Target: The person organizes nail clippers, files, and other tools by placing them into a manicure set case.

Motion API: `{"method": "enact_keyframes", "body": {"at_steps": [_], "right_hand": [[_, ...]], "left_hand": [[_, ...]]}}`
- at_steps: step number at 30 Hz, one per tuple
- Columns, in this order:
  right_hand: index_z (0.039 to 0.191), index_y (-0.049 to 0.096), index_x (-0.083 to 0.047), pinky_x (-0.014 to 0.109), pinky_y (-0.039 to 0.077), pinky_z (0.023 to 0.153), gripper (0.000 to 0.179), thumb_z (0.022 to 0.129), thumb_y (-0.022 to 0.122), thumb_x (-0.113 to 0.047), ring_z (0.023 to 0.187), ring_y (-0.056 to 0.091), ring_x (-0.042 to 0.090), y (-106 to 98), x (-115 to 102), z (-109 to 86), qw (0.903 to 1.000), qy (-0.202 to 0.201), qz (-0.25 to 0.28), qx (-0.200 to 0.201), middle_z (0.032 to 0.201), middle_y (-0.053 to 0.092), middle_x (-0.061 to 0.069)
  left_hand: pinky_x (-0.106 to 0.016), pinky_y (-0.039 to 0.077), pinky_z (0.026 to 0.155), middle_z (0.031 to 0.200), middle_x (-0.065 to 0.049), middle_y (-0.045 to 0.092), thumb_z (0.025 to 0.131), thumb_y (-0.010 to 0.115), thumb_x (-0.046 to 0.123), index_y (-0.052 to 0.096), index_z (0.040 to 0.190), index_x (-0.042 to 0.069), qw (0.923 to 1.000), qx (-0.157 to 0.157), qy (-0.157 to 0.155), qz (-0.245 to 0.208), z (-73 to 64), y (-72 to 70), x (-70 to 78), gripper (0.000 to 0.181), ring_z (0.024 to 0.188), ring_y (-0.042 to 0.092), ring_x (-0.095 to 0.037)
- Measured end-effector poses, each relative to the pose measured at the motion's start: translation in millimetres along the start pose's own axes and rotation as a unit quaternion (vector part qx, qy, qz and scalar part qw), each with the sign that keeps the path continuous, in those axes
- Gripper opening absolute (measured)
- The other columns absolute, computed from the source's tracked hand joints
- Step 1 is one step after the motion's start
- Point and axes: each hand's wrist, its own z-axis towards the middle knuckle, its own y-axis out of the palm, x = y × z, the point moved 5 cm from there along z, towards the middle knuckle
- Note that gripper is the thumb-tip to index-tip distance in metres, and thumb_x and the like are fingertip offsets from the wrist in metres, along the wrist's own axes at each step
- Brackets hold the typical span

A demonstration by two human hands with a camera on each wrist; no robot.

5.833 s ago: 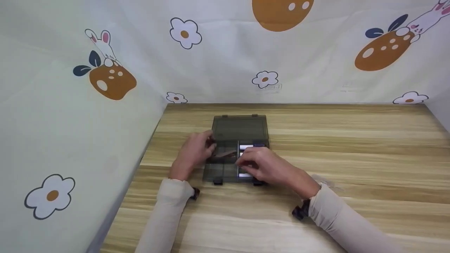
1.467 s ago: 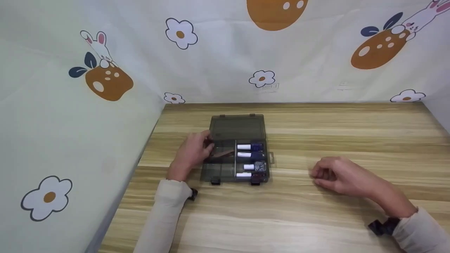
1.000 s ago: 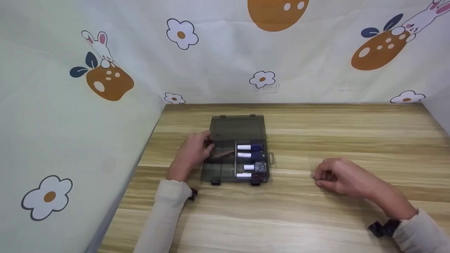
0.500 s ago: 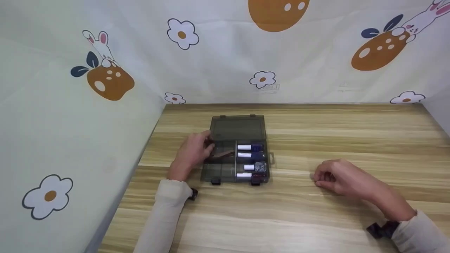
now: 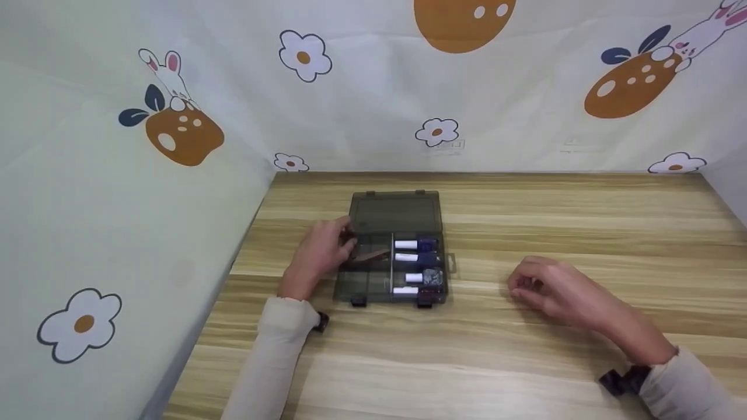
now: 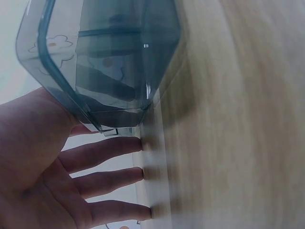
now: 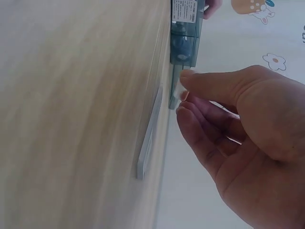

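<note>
A smoky see-through plastic box (image 5: 363, 286) lies with its lid (image 5: 397, 211) folded back. Several nail polish bottles (image 5: 432, 277) with white caps lie side by side in its right compartment; a slim brown item (image 5: 372, 255) is at the left. My left hand (image 5: 318, 254) touches the box's left end; in the left wrist view three nearly straight fingers rest their tips on the table. Right of the box, my right hand (image 5: 563, 291) hovers low over the table. Its thumb and finger pinch a small clear piece (image 7: 179, 90), its kind unclear.
Beneath the right hand a flat pale grey strip (image 7: 150, 138) lies on the wooden table (image 5: 496, 373), hidden from the head view. A hanging loop (image 5: 451, 262) juts from the box's right side. Patterned cloth (image 5: 362, 105) walls in the back and sides.
Earlier my right hand was over the bottles in the box; it then moved right to the table. In the last half second it has risen slightly and shifted left. The left hand stays put.
</note>
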Motion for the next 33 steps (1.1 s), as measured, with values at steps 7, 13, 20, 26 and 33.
{"method": "enact_keyframes", "body": {"at_steps": [7,13,20,26,33], "right_hand": [[0.102,0.075,-0.020,0.026,0.060,0.076,0.013,0.097,0.080,-0.009,0.087,0.068,0.003,6.4,-8.6,11.9,0.9999,-0.008,-0.005,0.008,0.098,0.074,-0.011],[0.104,0.073,-0.018,0.026,0.062,0.077,0.006,0.101,0.076,-0.013,0.088,0.070,0.005,13.7,-14.5,22.2,0.9996,0.005,0.024,0.009,0.098,0.077,-0.004],[0.104,0.073,-0.015,0.025,0.062,0.078,0.009,0.100,0.075,-0.007,0.089,0.073,0.008,21.4,-22.9,35.0,0.9987,-0.003,0.050,0.013,0.100,0.078,-0.002],[0.106,0.073,-0.013,0.024,0.063,0.078,0.013,0.098,0.077,-0.004,0.089,0.075,0.011,27.3,-33.3,45.5,0.9984,-0.021,0.049,0.019,0.101,0.078,-0.003],[0.106,0.073,-0.009,0.024,0.063,0.079,0.012,0.097,0.076,-0.001,0.089,0.076,0.012,30.5,-45.3,59.3,0.9970,-0.040,0.057,0.032,0.100,0.078,0.000]], "left_hand": [[-0.046,0.059,0.081,0.102,-0.011,0.078,0.099,0.076,0.012,0.071,0.109,0.007,1.0000,0.000,0.009,-0.005,-0.4,0.1,0.6,0.012,0.088,0.066,-0.023],[-0.044,0.058,0.081,0.101,-0.011,0.078,0.099,0.075,0.010,0.071,0.108,0.006,0.9997,0.002,0.021,-0.013,-0.7,0.2,1.7,0.011,0.085,0.064,-0.020],[-0.046,0.059,0.081,0.102,-0.012,0.078,0.099,0.076,0.011,0.071,0.107,0.006,0.9996,0.008,0.024,-0.009,-1.4,-0.4,1.3,0.011,0.086,0.066,-0.021],[-0.046,0.059,0.082,0.103,-0.011,0.078,0.099,0.075,0.011,0.071,0.107,0.006,0.9998,0.007,0.017,-0.010,-1.3,-0.6,1.1,0.011,0.087,0.066,-0.021],[-0.044,0.058,0.081,0.103,-0.008,0.077,0.100,0.075,0.013,0.071,0.108,0.009,0.9999,0.002,0.003,-0.011,-1.3,-0.6,0.0,0.010,0.087,0.065,-0.019]]}}
